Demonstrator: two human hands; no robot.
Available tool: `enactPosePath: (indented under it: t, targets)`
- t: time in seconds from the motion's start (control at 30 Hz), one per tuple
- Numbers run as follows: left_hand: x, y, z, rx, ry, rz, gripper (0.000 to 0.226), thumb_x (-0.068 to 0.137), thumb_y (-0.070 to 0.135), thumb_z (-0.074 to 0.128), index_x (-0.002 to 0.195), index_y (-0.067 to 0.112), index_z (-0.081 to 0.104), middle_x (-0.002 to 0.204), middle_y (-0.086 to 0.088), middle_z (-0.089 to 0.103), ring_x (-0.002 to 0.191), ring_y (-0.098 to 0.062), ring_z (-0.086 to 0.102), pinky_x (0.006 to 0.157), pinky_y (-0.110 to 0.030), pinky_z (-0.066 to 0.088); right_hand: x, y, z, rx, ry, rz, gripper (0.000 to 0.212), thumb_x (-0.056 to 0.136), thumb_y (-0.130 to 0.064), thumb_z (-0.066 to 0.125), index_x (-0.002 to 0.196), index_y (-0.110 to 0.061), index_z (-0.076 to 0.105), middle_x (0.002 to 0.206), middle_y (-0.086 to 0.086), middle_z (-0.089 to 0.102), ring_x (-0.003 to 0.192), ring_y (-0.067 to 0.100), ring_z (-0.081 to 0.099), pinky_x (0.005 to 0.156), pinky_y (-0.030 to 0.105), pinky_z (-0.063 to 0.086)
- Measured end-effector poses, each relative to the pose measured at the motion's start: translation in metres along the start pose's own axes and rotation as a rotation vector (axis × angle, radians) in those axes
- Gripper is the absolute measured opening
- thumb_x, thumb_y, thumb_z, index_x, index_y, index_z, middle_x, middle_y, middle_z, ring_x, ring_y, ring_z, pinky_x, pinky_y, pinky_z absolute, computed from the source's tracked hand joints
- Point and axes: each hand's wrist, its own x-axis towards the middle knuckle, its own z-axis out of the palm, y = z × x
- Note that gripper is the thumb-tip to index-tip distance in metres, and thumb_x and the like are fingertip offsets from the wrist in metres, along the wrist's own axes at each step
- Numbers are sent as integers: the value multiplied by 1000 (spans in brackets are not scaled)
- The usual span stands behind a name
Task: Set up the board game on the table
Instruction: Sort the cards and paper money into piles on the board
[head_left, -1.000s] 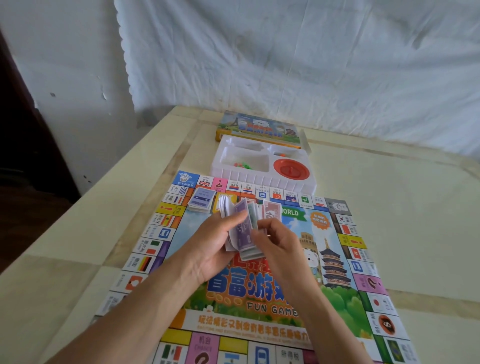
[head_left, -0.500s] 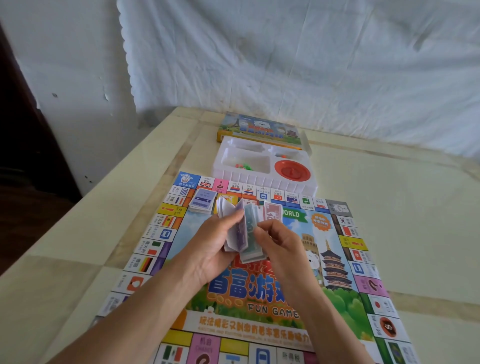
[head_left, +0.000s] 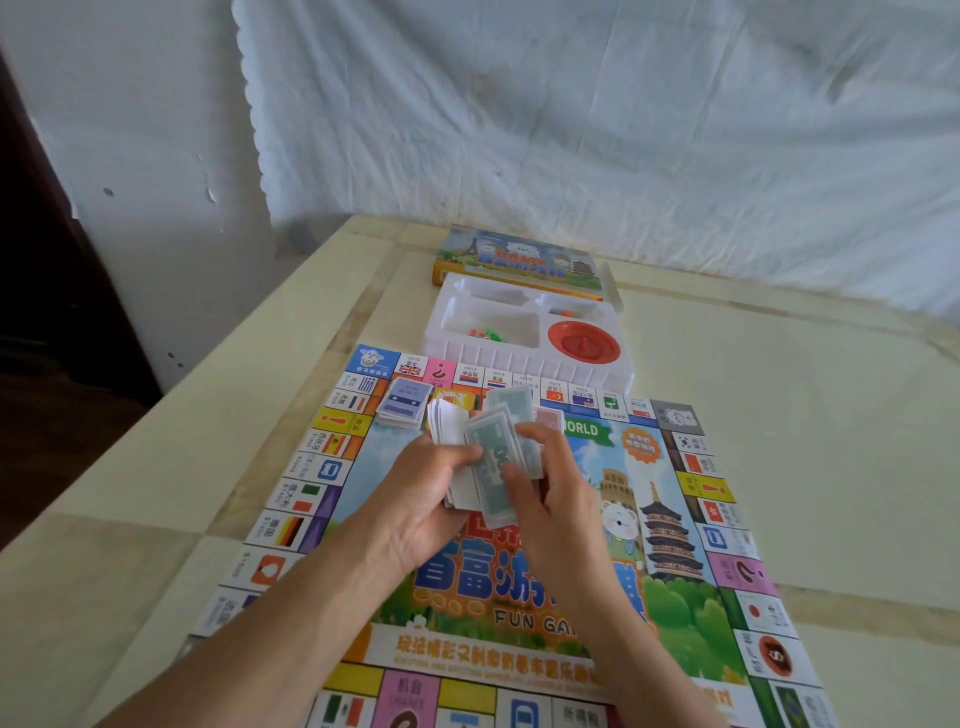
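Gripping money stack (head_left: 492, 451) — left hand (head_left: 423, 501), right hand (head_left: 563, 501); tray (head_left: 519, 362) holds red spinner (head_left: 584, 343).

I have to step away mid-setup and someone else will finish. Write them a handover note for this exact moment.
Left hand grips a stack of play money above the board; right hand pinches the top green notes of that stack.
Board lies unfolded on the table, a purple card deck near its far left corner, a yellow deck beside it, partly hidden.
White tray at the board's far edge holds a red disc and small coloured pieces; box behind it.
Done: board out, two decks placed. Left: sort and lay out the money, take out pieces and disc.
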Motion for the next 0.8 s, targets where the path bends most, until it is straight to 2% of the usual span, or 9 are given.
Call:
enactPosePath:
  t: [0.2,0.27,0.33,0.43,0.5,0.57,0.63,0.7,0.8]
  targets:
    - [0,-1,-1,-20,33,5,31,91,-6,42,112,9,59,88,-18,64,87,-30,61,69,-40,53,-2,1,6,-112,16,-29,28,96,-20,48,111,-41,39,85,-6,65,66,12,63,60,39,53]
    - [0,-1,-1,-5,53,18,34,89,-7,43,114,9,59,94,-20,65,93,-33,62,71,-43,54,-2,1,7,-73,29,-20,39,95,-16,50,114,-45,31,88,-11,65,71,8,63,62,36,54]
    - [0,-2,0,19,65,44,33,88,-7,47,112,11,61,92,-18,67,93,-32,63,69,-42,54,-1,0,7,-42,27,-7,46,94,-11,51,122,-43,32,91,-14,65,76,5,64,64,29,55]
    - [-2,-1,2,13,50,55,25,88,-2,52,107,9,64,86,-15,70,85,-30,66,65,-40,55,2,-5,3,193,51,80,40,92,-2,52,113,-35,47,93,-3,70,80,12,67,68,33,58]
    - [-3,0,3,-16,18,46,22,89,4,55,109,6,65,95,-19,69,90,-33,66,77,-48,56,4,-7,-2,466,77,188,35,91,4,51,108,-26,53,95,7,72,87,22,68,75,39,58]
    - [-4,1,5,-32,11,46,26,89,8,56,114,3,62,101,-23,66,95,-36,64,90,-54,49,6,-5,-6,640,97,275,28,91,4,52,109,-16,55,95,11,72,93,32,67,81,46,56]
    - [-5,1,6,-50,12,37,27,90,11,56,114,2,62,103,-23,66,92,-34,66,88,-50,51,7,-2,-6,713,119,328,24,90,3,54,111,-9,55,93,13,72,94,37,65,85,53,53]
    - [-6,1,7,-53,-27,1,25,94,17,50,111,5,65,102,-21,69,87,-30,68,77,-43,58,8,-2,-4,745,121,350,22,89,3,55,109,-6,56,92,13,72,92,34,65,88,51,51]
    - [-8,0,7,-47,-116,-73,32,100,23,41,120,9,61,104,-18,69,88,-27,68,72,-36,58,8,-3,-2,610,145,339,13,91,-1,55,102,-8,58,91,7,70,87,21,65,79,35,55]
